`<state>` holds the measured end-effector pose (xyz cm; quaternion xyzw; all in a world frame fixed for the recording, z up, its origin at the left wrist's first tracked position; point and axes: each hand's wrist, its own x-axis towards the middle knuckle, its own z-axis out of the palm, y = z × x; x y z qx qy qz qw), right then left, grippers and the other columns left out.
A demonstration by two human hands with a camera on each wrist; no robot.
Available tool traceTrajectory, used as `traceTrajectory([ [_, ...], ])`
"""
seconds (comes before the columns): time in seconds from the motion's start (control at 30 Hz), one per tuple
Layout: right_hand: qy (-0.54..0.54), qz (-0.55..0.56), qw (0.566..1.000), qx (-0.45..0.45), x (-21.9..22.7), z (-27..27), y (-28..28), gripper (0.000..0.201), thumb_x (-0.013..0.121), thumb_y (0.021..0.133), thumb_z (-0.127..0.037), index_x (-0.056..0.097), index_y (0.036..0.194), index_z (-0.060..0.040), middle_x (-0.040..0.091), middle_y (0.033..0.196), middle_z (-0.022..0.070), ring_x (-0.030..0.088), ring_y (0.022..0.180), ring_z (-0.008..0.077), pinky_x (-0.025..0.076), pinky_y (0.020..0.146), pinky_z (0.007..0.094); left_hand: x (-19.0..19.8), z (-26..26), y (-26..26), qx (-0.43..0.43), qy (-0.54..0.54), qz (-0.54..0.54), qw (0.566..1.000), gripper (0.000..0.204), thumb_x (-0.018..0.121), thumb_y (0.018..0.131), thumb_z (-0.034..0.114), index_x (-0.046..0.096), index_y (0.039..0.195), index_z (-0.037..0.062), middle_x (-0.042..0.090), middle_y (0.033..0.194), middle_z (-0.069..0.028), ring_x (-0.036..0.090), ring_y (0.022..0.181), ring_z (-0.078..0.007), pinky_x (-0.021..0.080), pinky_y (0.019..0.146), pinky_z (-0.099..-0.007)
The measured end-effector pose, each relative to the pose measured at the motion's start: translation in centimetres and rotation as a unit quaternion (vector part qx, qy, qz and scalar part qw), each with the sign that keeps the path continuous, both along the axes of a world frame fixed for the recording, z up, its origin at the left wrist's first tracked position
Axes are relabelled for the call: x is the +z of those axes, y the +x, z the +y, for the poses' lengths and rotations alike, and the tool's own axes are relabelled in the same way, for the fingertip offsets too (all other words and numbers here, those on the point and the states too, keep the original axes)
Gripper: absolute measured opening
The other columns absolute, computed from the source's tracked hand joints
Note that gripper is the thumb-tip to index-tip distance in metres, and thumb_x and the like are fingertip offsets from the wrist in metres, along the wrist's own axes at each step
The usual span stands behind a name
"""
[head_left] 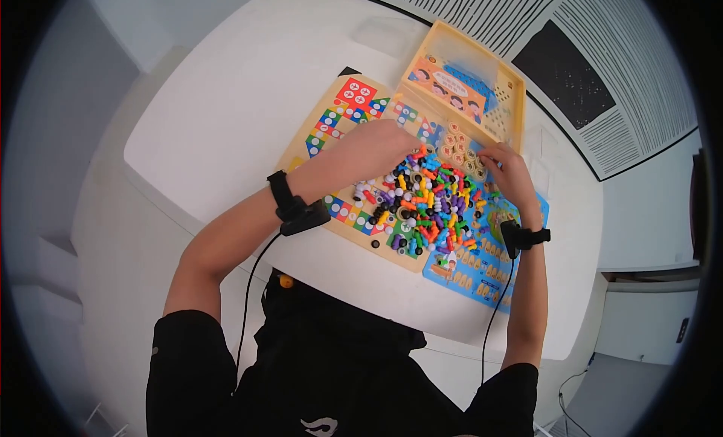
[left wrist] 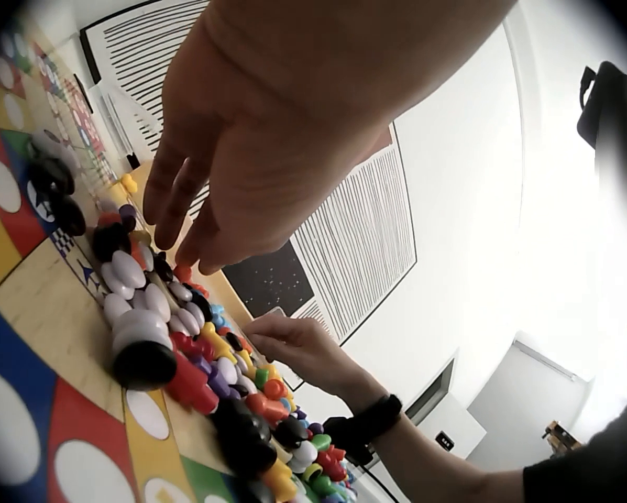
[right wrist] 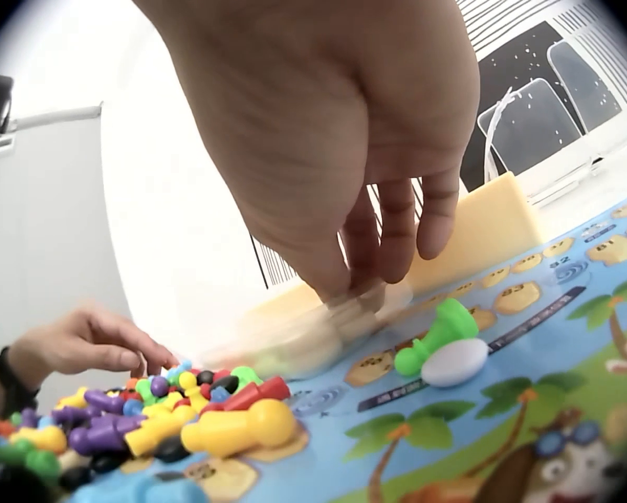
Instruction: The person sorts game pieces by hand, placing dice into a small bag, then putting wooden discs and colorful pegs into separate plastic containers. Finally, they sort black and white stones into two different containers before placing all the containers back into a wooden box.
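My left hand [head_left: 385, 145] reaches over the far left side of a heap of small colourful plastic pegs and beads [head_left: 433, 200]. Its fingers point down, loosely bent, with fingertips right at the heap's edge. At the heap's far right, my right hand [head_left: 514, 177] pinches a see-through pack [right wrist: 311, 341] between thumb and fingers. Round wooden Chinese chess pieces [head_left: 454, 145] with red and dark characters show in this pack. Under the right hand in its wrist view, a green pawn-shaped peg [right wrist: 444, 330] lies beside a white bead [right wrist: 455, 364].
The heap lies across a wooden board-game sheet [head_left: 348, 98] and a blue illustrated board [head_left: 482, 282]. A shallow yellow box [head_left: 520, 109] with printed cards [head_left: 448, 87] stands behind them. A loose black bead [head_left: 375, 244] sits near the front edge. Cables hang from both wrists.
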<state>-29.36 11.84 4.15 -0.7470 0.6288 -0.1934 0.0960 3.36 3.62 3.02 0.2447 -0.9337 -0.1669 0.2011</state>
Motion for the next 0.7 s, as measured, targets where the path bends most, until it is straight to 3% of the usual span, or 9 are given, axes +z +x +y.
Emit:
traceTrajectory([
  [0.1, -0.018, -0.016, 1.000, 0.009, 0.6, 0.2, 0.2, 0.015, 0.069, 0.097, -0.006, 0.074, 0.110, -0.0005, 0.070, 0.104, 0.0111, 0.068, 0.085, 0.0217, 0.053, 0.072, 0.0328, 0.6, 0.0, -0.4, -0.002, 0.000, -0.071, 0.997, 0.022, 0.064, 0.096, 0.010, 0.075, 0.113, 0.0034, 0.073, 0.091, -0.0159, 0.070, 0.094, -0.0326, 0.056, 0.083, -0.0456],
  [0.23, 0.006, -0.048, 0.998, -0.042, 2.9, 0.6, 2.3, 0.016, 0.070, 0.094, -0.006, 0.074, 0.109, -0.0009, 0.071, 0.104, 0.0118, 0.069, 0.087, 0.0272, 0.055, 0.077, 0.0365, -1.2, -0.6, -0.6, -0.005, -0.010, 0.006, 1.000, 0.023, 0.065, 0.095, 0.011, 0.075, 0.114, 0.0038, 0.072, 0.092, -0.0145, 0.069, 0.094, -0.0331, 0.055, 0.085, -0.0453],
  [0.43, 0.022, -0.025, 0.992, 0.124, 4.7, 0.0, 7.5, 0.019, 0.071, 0.095, -0.013, 0.075, 0.112, -0.0041, 0.071, 0.104, 0.0122, 0.069, 0.093, 0.0315, 0.056, 0.081, 0.0408, -1.1, -0.3, -1.1, -0.008, -0.012, -0.001, 1.000, 0.023, 0.067, 0.095, 0.016, 0.076, 0.114, 0.0055, 0.069, 0.096, -0.0104, 0.068, 0.098, -0.0308, 0.055, 0.088, -0.0423],
  [0.5, 0.015, -0.014, 0.991, 0.131, 4.1, -0.7, 8.3, 0.018, 0.071, 0.095, -0.012, 0.075, 0.111, -0.0046, 0.070, 0.102, 0.0118, 0.069, 0.093, 0.0314, 0.056, 0.080, 0.0413, -0.9, -0.1, -1.6, 0.006, -0.019, -0.050, 0.999, 0.023, 0.068, 0.095, 0.019, 0.076, 0.113, 0.0053, 0.067, 0.097, -0.0097, 0.068, 0.099, -0.0298, 0.055, 0.087, -0.0425],
  [0.7, -0.019, 0.066, 0.988, 0.142, 2.9, -1.5, 8.5, 0.017, 0.073, 0.090, -0.011, 0.076, 0.106, -0.0073, 0.066, 0.095, 0.0083, 0.067, 0.089, 0.0294, 0.056, 0.078, 0.0416, -1.0, 0.0, -1.7, 0.020, -0.035, -0.053, 0.998, 0.018, 0.070, 0.094, 0.020, 0.077, 0.101, 0.0047, 0.067, 0.097, -0.0103, 0.068, 0.097, -0.0299, 0.056, 0.085, -0.0420],
])
